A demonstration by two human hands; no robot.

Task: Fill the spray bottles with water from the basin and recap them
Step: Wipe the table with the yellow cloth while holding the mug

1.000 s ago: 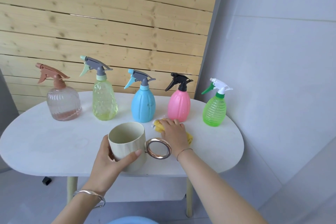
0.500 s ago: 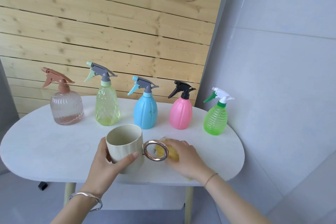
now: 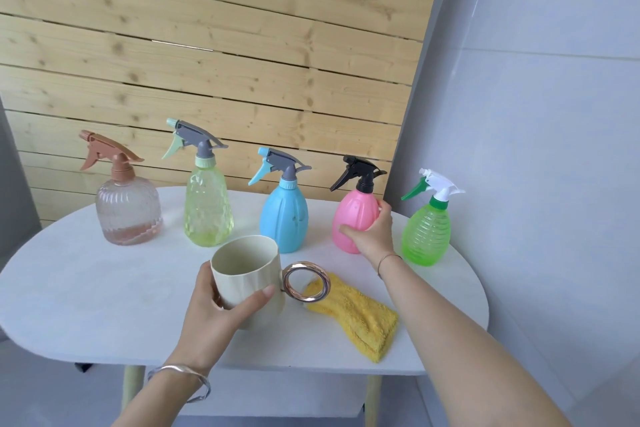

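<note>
Well to the left of our left grip (image 3: 214,315), the clear bottle (image 3: 128,215) with a brown sprayer stands on the white worktop (image 3: 86,288), a little water in its base. The yellow-green bottle (image 3: 207,208) stands just beyond that grip, which curls fingers and thumb round the cream mug (image 3: 249,274), ring handle (image 3: 326,282) pointing right. The blue bottle (image 3: 284,218) stands between our two grips. A yellow cloth (image 3: 360,315) lies nearer us than our right grip (image 3: 370,236), which wraps round the belly of the upright pink bottle (image 3: 353,211). Just right of it stands the green bottle (image 3: 427,236). All five sprayers are on.
</note>
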